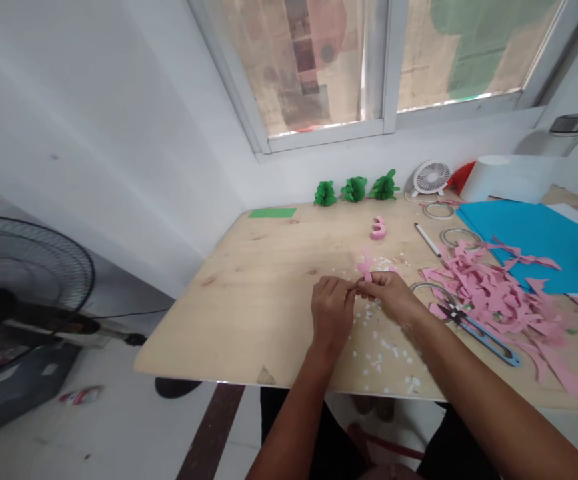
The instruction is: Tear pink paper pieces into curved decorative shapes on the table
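Both hands meet above the right part of the wooden table (249, 313). My right hand (386, 292) pinches a small pink paper cutout (365, 267), which sticks up past the fingertips. My left hand (333, 303) is closed, its fingertips pressed at the cutout's lower end; what they grip there is too small to make out. White paper bits (389, 348) are strewn under and around the hands. Beyond them lies a curved pink paper piece (379, 229). Right of my right hand are a heap of pink paper scraps (489, 287) and blue-handled thread snips (486, 337).
Three green paper shapes (354, 189) and a small white fan (431, 178) stand along the wall. A green strip (272, 213) lies at the back left. Blue sheets (543, 233), a marker (427, 240) and tape rings (437, 211) are on the right. A floor fan (23, 280) stands left.
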Tool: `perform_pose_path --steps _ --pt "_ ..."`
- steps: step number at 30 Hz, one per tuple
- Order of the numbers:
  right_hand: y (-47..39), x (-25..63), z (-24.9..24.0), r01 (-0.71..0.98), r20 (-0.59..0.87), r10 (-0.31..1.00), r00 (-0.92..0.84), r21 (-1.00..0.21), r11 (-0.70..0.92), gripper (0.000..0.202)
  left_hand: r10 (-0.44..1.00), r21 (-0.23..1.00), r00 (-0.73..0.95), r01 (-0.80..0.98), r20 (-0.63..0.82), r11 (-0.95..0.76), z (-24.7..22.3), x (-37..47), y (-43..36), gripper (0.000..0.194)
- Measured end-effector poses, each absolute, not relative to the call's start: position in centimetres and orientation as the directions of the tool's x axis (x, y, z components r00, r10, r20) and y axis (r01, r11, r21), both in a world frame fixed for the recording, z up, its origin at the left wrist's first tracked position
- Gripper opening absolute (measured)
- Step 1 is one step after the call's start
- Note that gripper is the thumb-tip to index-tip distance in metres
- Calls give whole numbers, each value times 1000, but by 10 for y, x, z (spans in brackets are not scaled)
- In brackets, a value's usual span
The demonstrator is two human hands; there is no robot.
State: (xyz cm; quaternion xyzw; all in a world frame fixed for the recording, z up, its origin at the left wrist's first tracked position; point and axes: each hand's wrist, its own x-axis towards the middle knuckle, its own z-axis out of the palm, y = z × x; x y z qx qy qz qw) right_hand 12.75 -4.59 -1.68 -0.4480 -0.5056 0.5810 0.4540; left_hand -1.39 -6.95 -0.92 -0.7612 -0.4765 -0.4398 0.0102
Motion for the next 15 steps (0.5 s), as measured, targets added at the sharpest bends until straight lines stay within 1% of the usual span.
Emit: perform_pose_path --steps 5,15 --pt "-46 128 -18 -80 -68 980 -189 -993 -84 23 724 401 177 734 667 -549 -7 -15 -69 6" --pt "-45 127 -19 -81 -75 983 -166 -993 -90 24 723 393 175 742 668 -543 -6 -15 -68 8"
